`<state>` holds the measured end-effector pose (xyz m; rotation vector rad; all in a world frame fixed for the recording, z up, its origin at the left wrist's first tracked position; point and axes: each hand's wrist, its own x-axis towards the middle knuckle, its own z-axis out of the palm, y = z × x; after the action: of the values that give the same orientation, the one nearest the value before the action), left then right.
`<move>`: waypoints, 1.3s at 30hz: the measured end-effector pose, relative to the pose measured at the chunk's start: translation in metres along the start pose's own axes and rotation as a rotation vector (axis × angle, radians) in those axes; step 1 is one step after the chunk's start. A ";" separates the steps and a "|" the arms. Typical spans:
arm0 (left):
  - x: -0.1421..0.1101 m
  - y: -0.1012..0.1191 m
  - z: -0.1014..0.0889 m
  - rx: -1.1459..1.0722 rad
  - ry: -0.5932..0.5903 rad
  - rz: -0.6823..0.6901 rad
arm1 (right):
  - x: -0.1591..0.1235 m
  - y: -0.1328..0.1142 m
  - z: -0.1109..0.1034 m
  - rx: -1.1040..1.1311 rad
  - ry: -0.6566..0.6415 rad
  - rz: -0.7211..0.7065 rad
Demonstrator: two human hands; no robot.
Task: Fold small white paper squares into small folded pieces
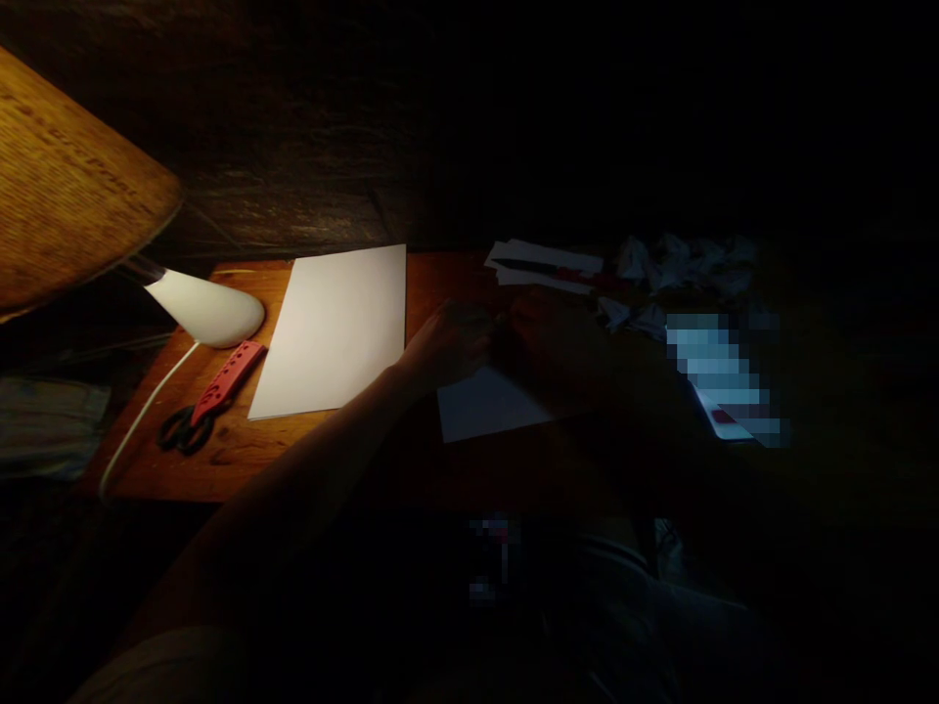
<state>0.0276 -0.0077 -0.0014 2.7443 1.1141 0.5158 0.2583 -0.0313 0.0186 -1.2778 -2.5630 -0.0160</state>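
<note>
My left hand [459, 332] and my right hand [539, 323] meet over the middle of the wooden table, both with curled fingers. Shadow falls over them, darkest on the right one, and whatever is between the fingertips cannot be made out. Just below the hands shows a white sheet of paper [484, 409], its upper part hidden by them. To the left lies a brightly lit stack of white paper [337, 328]. Behind my hands, a dark-bladed knife with a red handle [528, 265] rests across white paper pieces [510, 250].
At the left stand a lamp with a white base [209, 308] and wooden-looking shade [73, 186], its white cord [143, 416], and black-handled scissors [192, 427] in a red holder [229, 376]. Several folded white papers [675, 259] and a lit phone [723, 420] are at the right.
</note>
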 end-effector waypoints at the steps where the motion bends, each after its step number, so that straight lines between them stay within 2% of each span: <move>1: 0.000 0.002 -0.001 0.007 -0.011 -0.003 | 0.000 -0.001 0.001 -0.023 -0.005 -0.009; 6: 0.000 0.011 0.000 0.018 -0.041 -0.035 | -0.001 -0.003 0.005 -0.095 0.002 -0.010; 13: 0.003 0.017 0.012 -0.031 0.061 -0.119 | 0.000 0.007 0.018 -0.006 0.096 0.030; 16: 0.006 0.020 0.011 -0.014 0.021 -0.199 | 0.002 0.010 0.020 -0.006 0.120 0.053; 20: 0.009 0.025 0.003 0.004 -0.038 -0.278 | 0.003 0.004 0.011 -0.034 -0.005 0.141; 24: 0.009 0.028 -0.006 -0.034 -0.011 -0.302 | 0.005 -0.005 -0.003 -0.040 -0.116 0.214; 30: 0.013 0.023 -0.005 -0.099 0.009 -0.351 | 0.008 -0.007 -0.012 -0.008 -0.199 0.242; 35: 0.020 0.016 -0.004 -0.114 -0.026 -0.442 | 0.010 -0.008 -0.013 -0.005 -0.210 0.302; 39: 0.024 0.020 -0.012 -0.094 -0.100 -0.554 | 0.012 -0.014 -0.019 -0.041 -0.252 0.335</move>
<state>0.0525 -0.0051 0.0209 2.2087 1.6811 0.3344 0.2452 -0.0327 0.0417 -1.8128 -2.5195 0.1711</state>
